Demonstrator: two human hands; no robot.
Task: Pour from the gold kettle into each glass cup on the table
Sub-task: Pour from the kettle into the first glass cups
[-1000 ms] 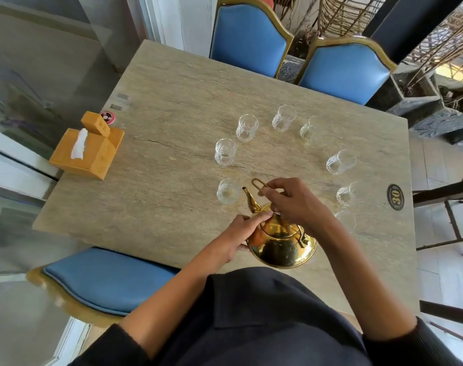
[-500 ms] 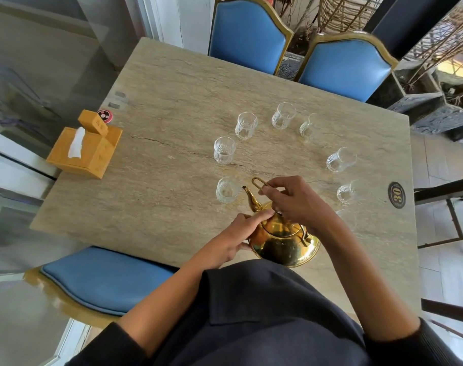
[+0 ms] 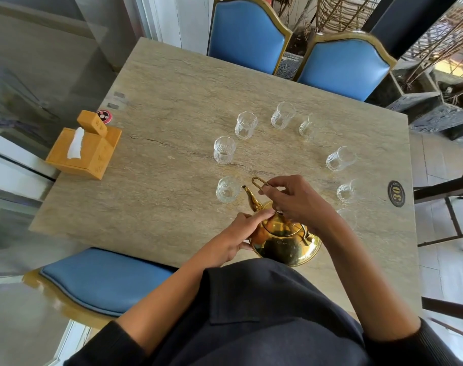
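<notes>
The gold kettle [image 3: 284, 237] is near the tabletop's [image 3: 172, 196] near edge, close to the person, its spout tilted toward the nearest glass cup [image 3: 227, 189] at the left end of a ring of eight cups. The right hand [image 3: 297, 202] has its fingers pinching the thin wire handle [image 3: 260, 183]; the left hand [image 3: 234, 240] steadies the kettle's side, index finger laid across the lid. Whether liquid is running yet I cannot tell, so I judge this the first pour, starting. The next move calls for tipping further, spout over the rim, lid pressed down, then going on to the cup [image 3: 224, 150] behind.
</notes>
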